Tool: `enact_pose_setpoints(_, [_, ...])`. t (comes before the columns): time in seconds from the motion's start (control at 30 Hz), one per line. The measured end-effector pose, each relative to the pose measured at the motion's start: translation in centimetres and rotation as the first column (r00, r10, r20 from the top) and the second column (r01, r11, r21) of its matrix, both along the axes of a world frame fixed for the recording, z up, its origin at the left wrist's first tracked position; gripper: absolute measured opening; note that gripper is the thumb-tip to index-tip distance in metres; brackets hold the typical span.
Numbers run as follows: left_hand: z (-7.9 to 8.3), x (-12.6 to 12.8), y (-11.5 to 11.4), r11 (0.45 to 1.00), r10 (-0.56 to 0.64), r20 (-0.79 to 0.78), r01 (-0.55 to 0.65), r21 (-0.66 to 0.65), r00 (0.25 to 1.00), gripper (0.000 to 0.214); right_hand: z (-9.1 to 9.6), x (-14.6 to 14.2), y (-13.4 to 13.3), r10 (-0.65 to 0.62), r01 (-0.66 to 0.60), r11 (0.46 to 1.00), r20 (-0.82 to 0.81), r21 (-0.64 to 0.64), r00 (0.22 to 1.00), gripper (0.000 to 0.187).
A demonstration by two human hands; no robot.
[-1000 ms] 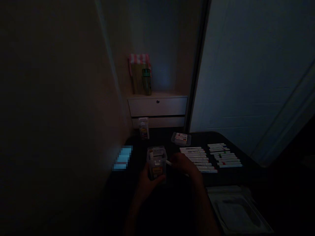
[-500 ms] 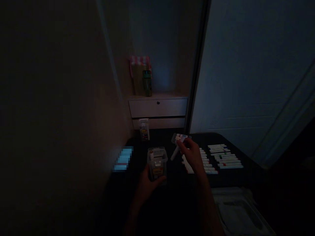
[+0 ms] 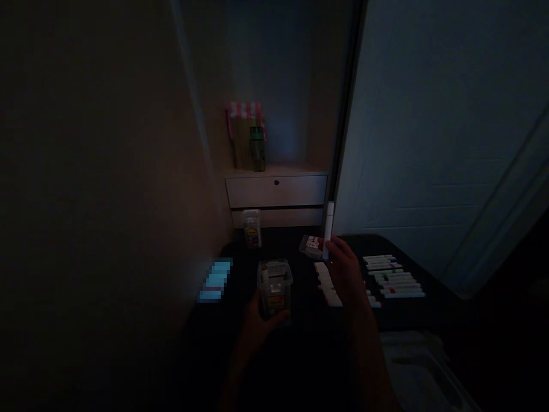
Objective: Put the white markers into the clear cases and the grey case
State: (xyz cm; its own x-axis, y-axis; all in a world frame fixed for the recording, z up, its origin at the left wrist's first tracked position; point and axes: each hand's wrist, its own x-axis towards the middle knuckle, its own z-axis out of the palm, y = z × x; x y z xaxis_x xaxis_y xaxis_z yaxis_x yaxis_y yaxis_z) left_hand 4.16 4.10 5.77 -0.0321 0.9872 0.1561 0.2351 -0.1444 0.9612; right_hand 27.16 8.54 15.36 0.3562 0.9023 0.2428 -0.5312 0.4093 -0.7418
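White marker (image 3: 329,226) has swung upright since the earlier frame; reorienting it seems the step in hand, the next move probably calling for a steady pinch. Right hand (image 3: 345,268) grips its lower end in its fingers, right of and beyond the clear box (image 3: 275,292), which the left hand (image 3: 258,321) clasps.

The right hand (image 3: 345,268) covers some markers (image 3: 332,296); the label (image 3: 275,301) on the clear container (image 3: 285,284) is unreadably small.
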Motion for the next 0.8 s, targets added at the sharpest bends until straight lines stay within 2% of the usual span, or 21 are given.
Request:
enact_pose_setpoints(0.13, [0.3, 0.0, -0.2, 0.998, -0.061, 0.013, 0.060, 0.023, 0.998, 0.069, 0.4, -0.5, -0.7, 0.091, -0.092, 0.996, 0.067, 0.015, 0.994, 0.051])
enact_pose_setpoints(0.3, [0.5, 0.1, -0.2, 1.000, -0.020, -0.006, 0.021, 0.020, 1.000, 0.070, 1.4, -2.3, -1.8, 0.055, -0.068, 0.997, 0.261, 0.042, 0.964, 0.085])
enact_pose_setpoints(0.37, [0.4, 0.1, -0.1, 1.000, -0.014, 0.005, 0.014, 0.013, 1.000, 0.071, 1.9, -3.3, -2.2, 0.035, -0.061, 0.996, 0.354, 0.061, 0.934, 0.077])
enact_pose_setpoints(0.47, [0.4, 0.2, -0.1, 0.999, -0.025, 0.027, 0.025, 0.022, 0.999, 0.070, 2.4, -4.8, -2.6, -0.019, -0.027, 0.996, 0.510, 0.083, 0.860, 0.048])
enact_pose_setpoints(0.53, [0.4, 0.2, -0.2, 0.999, -0.020, 0.017, 0.020, 0.028, 1.000, 0.068, 2.6, -5.5, -2.7, -0.046, -0.027, 0.993, 0.607, 0.111, 0.793, 0.036])
enact_pose_setpoints(0.7, [0.4, 0.1, -0.2, 0.999, -0.040, 0.019, 0.040, 0.027, 0.999, 0.068, 2.3, -6.4, -2.6, -0.164, 0.001, 0.979, 0.774, 0.206, 0.611, 0.023])
enact_pose_setpoints(0.8, [0.2, 0.0, -0.1, 0.997, -0.071, 0.034, 0.070, 0.035, 0.997, 0.067, 1.9, -6.6, -2.4, -0.135, -0.012, 0.984, 0.791, 0.177, 0.597, 0.025])
